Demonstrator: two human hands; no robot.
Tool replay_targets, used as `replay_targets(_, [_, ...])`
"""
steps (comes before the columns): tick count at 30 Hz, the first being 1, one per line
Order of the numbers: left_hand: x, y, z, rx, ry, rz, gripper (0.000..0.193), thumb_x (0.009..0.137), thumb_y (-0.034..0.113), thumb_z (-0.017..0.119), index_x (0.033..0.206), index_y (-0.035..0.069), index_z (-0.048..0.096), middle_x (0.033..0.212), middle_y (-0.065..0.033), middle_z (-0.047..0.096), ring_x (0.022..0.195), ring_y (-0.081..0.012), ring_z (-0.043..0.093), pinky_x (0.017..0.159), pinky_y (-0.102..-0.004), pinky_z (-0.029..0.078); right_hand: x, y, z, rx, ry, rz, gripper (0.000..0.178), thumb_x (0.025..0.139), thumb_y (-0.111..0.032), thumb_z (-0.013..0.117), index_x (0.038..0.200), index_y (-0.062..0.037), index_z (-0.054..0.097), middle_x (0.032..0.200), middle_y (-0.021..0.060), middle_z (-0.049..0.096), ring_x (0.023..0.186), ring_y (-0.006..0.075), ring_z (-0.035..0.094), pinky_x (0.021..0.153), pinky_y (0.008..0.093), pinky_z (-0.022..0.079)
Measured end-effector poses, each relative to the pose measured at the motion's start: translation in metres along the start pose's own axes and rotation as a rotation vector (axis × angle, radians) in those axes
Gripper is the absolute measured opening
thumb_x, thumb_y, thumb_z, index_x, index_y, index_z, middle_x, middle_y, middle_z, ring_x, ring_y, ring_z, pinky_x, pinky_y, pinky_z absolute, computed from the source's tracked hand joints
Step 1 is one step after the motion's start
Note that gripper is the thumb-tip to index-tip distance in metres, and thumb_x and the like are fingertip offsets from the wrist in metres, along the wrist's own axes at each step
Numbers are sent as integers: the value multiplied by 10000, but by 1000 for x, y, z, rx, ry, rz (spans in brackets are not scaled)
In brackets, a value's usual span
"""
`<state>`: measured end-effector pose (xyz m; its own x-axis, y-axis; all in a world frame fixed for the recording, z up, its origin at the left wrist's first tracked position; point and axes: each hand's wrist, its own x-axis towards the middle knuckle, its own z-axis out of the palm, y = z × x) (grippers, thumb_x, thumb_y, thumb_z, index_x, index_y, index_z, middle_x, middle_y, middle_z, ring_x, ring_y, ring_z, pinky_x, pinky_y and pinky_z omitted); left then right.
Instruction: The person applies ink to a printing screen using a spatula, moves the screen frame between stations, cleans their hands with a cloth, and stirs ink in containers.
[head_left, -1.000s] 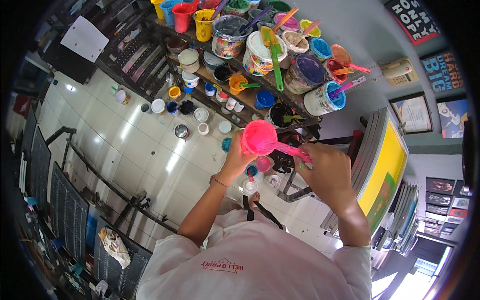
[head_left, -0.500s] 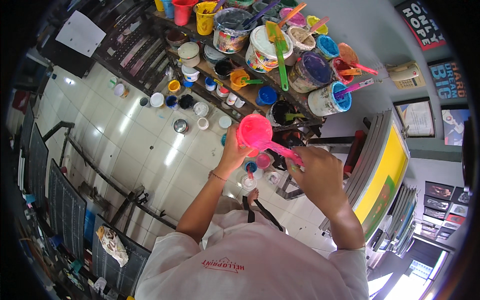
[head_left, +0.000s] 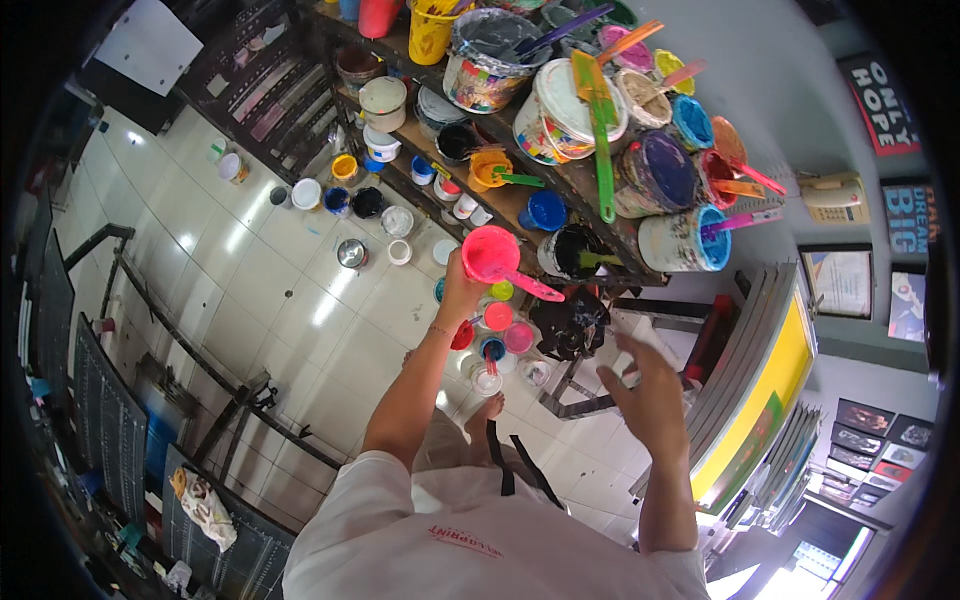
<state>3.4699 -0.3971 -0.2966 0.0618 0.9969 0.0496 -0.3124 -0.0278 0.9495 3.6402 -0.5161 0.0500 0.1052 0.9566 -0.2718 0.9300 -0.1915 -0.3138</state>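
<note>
Tub (head_left: 482,246), bright pink, sitting clamped in the left hand (head_left: 460,290) near frame centre — mouth facing up toward the camera.

A pink spatula (head_left: 535,287) is leaning over its rim, long axis running from upper left to lower right, handle pointing toward the lower right and blade end lying inside the tub. The right hand (head_left: 648,392) is hovering right of centre, fingers spread apart, well away from the handle. A bucket of black paint (head_left: 572,250) is standing just right of the tub in the frame, on a wooden shelf (head_left: 505,207) crowding the upper centre — whether the handle is clearing it in depth, I cannot tell. Below, a pink pot (head_left: 518,338) and a blue pot (head_left: 492,349) are standing on the floor (head_left: 300,265); a yellow panel (head_left: 757,390) is leaning at right.
</note>
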Motion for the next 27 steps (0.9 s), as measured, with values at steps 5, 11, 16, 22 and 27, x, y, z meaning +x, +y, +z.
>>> replay_targets(5, [50, -59, 0, 84, 64, 102, 581, 735, 83, 840, 1232, 28, 545, 1195, -123, 572, 1132, -265, 565, 981, -366, 450, 4, 54, 66, 137, -197, 45, 645, 819, -228, 777, 1370, -40, 501, 1133, 143, 671, 813, 248, 669, 750, 357, 530])
replay_targets(11, [83, -95, -1, 105, 23, 118, 581, 730, 82, 837, 1233, 26, 552, 1205, -137, 584, 1123, -290, 574, 977, -382, 450, 116, 43, 130, 384, -31, -47, 717, 878, -207, 733, 1477, -60, 368, 1112, 146, 677, 727, 188, 632, 707, 311, 516])
replay_targets(16, [104, -113, 15, -22, -5, 150, 577, 737, 91, 829, 1232, 19, 542, 1193, -156, 580, 1121, -316, 571, 972, -396, 452, 169, 40, 174, 201, 135, -151, 518, 912, -199, 696, 1360, -30, 499, 988, 135, 703, 653, 189, 610, 648, 321, 516])
replay_targets(22, [106, -138, 24, 344, 135, 163, 556, 759, 97, 791, 1230, 5, 511, 1106, -195, 583, 1116, -384, 543, 956, -426, 447, 180, 65, 202, 35, 382, -357, 501, 897, -212, 707, 1329, -36, 523, 892, 106, 702, 654, 226, 661, 626, 353, 521])
replay_targets(27, [112, -141, 16, 271, 137, 125, 553, 767, 73, 778, 1242, 10, 501, 1130, -189, 593, 1106, -359, 570, 954, -411, 458, 184, 42, 177, 43, 387, -26, 584, 873, -258, 720, 1369, -48, 492, 949, 133, 691, 792, 306, 681, 684, 406, 534])
